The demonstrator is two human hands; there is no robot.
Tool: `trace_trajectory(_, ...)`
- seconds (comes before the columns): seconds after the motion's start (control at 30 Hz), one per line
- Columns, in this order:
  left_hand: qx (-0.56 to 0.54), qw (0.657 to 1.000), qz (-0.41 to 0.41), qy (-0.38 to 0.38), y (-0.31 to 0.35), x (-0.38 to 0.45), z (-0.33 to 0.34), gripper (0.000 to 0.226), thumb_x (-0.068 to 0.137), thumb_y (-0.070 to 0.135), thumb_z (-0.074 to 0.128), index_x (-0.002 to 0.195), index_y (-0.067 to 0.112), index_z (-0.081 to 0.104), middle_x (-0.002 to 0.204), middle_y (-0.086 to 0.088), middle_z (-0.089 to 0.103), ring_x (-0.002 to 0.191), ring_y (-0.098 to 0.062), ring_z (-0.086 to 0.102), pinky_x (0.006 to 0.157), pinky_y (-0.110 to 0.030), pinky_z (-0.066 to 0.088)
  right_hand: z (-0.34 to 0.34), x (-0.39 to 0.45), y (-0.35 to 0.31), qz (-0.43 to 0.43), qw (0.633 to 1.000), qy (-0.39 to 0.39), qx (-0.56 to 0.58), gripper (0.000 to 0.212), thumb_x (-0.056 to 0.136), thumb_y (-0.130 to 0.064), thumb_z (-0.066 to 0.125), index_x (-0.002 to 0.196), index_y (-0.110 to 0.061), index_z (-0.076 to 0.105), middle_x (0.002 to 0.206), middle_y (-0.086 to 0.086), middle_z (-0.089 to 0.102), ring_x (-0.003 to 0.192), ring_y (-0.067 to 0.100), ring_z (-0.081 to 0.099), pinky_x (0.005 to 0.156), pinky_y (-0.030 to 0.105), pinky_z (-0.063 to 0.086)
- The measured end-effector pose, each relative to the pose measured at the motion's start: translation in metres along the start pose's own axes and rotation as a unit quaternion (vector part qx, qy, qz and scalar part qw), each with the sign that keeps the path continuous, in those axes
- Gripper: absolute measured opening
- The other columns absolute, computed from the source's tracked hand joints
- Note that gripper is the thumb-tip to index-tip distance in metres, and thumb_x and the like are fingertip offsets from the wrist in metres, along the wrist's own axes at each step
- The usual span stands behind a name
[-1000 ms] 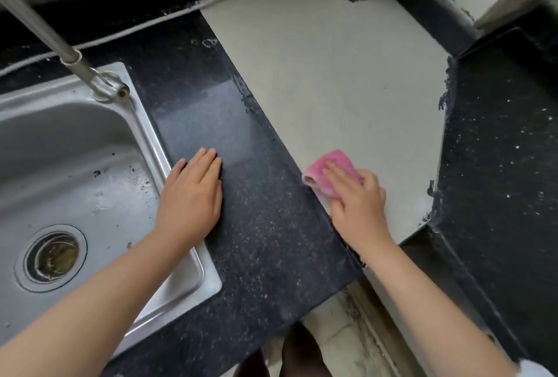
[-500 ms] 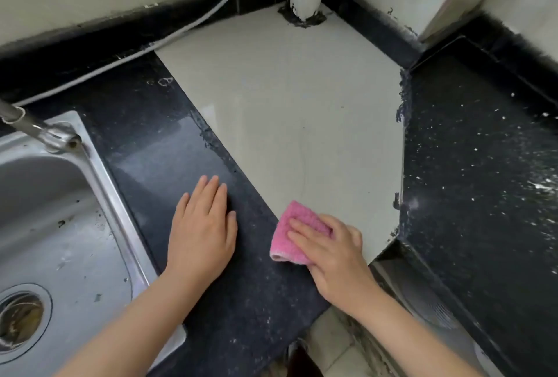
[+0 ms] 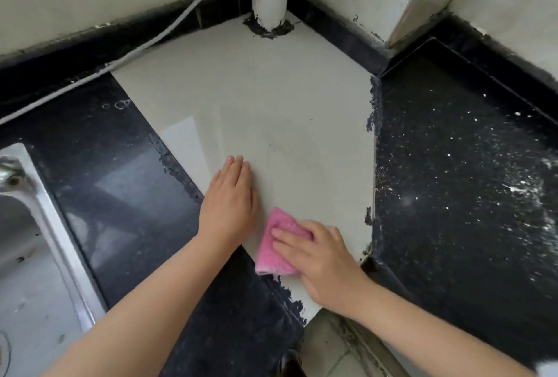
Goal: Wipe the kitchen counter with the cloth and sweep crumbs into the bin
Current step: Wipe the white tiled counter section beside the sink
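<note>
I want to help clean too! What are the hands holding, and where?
The right hand presses its fingers on top of the pink cloth. The left hand lies flat on the counter, holding nothing.

The cloth (image 3: 276, 243) is bright pink. The bench (image 3: 453, 195) at three o'clock is black, flecked white; its middle panel (image 3: 256, 98) is plain cream. At nine o'clock, the sink (image 3: 33, 256) is silver-grey.

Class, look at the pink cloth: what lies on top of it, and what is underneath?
The right hand presses flat on the pink cloth. Beneath it lie the cream tile and the black counter's edge; the surface directly under it is covered.
</note>
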State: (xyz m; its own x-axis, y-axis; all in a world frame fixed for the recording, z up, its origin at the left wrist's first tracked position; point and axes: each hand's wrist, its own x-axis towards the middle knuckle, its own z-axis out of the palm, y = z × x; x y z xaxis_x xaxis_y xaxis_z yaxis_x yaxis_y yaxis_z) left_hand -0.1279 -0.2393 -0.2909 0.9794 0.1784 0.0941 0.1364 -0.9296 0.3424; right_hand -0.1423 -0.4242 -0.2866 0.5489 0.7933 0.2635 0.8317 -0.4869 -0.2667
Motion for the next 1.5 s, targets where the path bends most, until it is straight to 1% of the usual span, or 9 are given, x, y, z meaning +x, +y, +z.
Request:
trace_trajectory(0.17,0.043,0.999,0.027,-0.014,0.000,-0.003,0.007,0.050,0.084,0.021,0.029,0.113,-0.012,0.055,0.119,-0.028,0.057,0.111,-0.044,0.054,0.090,-0.055,0.040,-0.009,-0.008,0.071,0.087,0.996,0.001,0.002,0.043,0.077,-0.007,0.037,0.111,-0.002,0.062,0.116,0.010,0.064,0.093,0.025,0.053,0.081,0.033,0.042)
trace_trajectory(0.37,0.056,0.998,0.010,-0.028,0.002,-0.003,0.008,0.055,0.087,0.025,0.024,0.120,-0.010,0.051,0.128,-0.027,0.051,0.119,-0.042,0.048,0.099,-0.048,0.028,-0.060,-0.016,0.154,0.437,0.895,0.094,-0.014,0.027,0.087,0.005,0.047,0.109,-0.002,0.061,0.096,0.021,0.057,0.090,0.025,0.037,0.074,0.032,0.036)
trace_trajectory(0.5,0.047,0.998,-0.005,-0.045,0.003,-0.003,0.007,0.062,0.087,0.030,0.016,0.127,-0.008,0.045,0.136,-0.024,0.043,0.128,-0.038,0.038,0.104,-0.041,0.019,-0.049,-0.011,0.096,0.280,0.948,0.152,-0.003,0.033,0.080,0.005,0.048,0.110,0.006,0.062,0.105,0.021,0.065,0.086,0.021,0.036,0.076,0.033,0.043)
trace_trajectory(0.67,0.042,0.998,-0.011,-0.046,0.003,-0.004,0.006,0.062,0.088,0.030,0.014,0.126,-0.008,0.046,0.137,-0.023,0.043,0.130,-0.037,0.036,0.105,-0.047,0.027,-0.015,-0.033,0.045,0.067,0.997,0.028,-0.016,0.040,0.076,-0.010,0.041,0.107,-0.006,0.066,0.115,0.004,0.065,0.095,0.022,0.041,0.075,0.038,0.048)
trace_trajectory(0.9,0.045,0.998,-0.012,-0.049,0.003,-0.003,0.007,0.068,0.087,0.034,0.009,0.129,-0.007,0.043,0.140,-0.021,0.040,0.133,-0.035,0.031,0.108,-0.047,0.025,-0.051,-0.032,0.152,0.398,0.912,0.092,-0.017,0.030,0.084,0.001,0.051,0.110,-0.005,0.064,0.097,0.016,0.060,0.084,0.031,0.040,0.079,0.042,0.045)
trace_trajectory(1.07,0.049,0.998,-0.010,-0.047,0.004,-0.004,0.006,0.067,0.087,0.034,0.010,0.128,-0.008,0.043,0.139,-0.022,0.041,0.132,-0.036,0.033,0.107,-0.046,0.025,-0.054,-0.018,0.107,0.283,0.934,0.216,0.001,0.029,0.078,0.005,0.048,0.101,0.004,0.066,0.087,0.007,0.055,0.080,0.023,0.040,0.069,0.033,0.042)
trace_trajectory(1.2,0.049,0.997,-0.013,-0.049,0.006,-0.003,0.005,0.066,0.087,0.033,0.012,0.127,-0.008,0.044,0.138,-0.024,0.041,0.130,-0.038,0.035,0.106,-0.047,0.025,-0.020,-0.037,0.058,0.096,0.994,0.054,-0.015,0.047,0.073,-0.007,0.036,0.112,-0.008,0.064,0.118,0.002,0.064,0.097,0.023,0.042,0.074,0.036,0.044)
trace_trajectory(1.4,0.047,0.997,-0.015,-0.061,0.004,-0.001,0.006,0.057,0.088,0.027,0.015,0.113,-0.011,0.049,0.122,-0.028,0.050,0.116,-0.045,0.045,0.093,-0.055,0.039,-0.049,-0.038,0.143,0.406,0.907,0.103,0.030,0.035,0.083,0.000,0.056,0.116,-0.008,0.062,0.107,0.025,0.057,0.092,0.041,0.046,0.084,0.051,0.044)
trace_trajectory(1.5,0.049,0.997,-0.011,-0.054,0.004,-0.001,0.006,0.058,0.088,0.027,0.017,0.117,-0.011,0.049,0.126,-0.027,0.050,0.119,-0.044,0.044,0.096,-0.055,0.038,-0.062,-0.027,0.151,0.398,0.903,0.159,-0.010,0.033,0.086,-0.015,0.046,0.109,0.001,0.064,0.098,0.019,0.066,0.085,0.030,0.038,0.075,0.049,0.045)
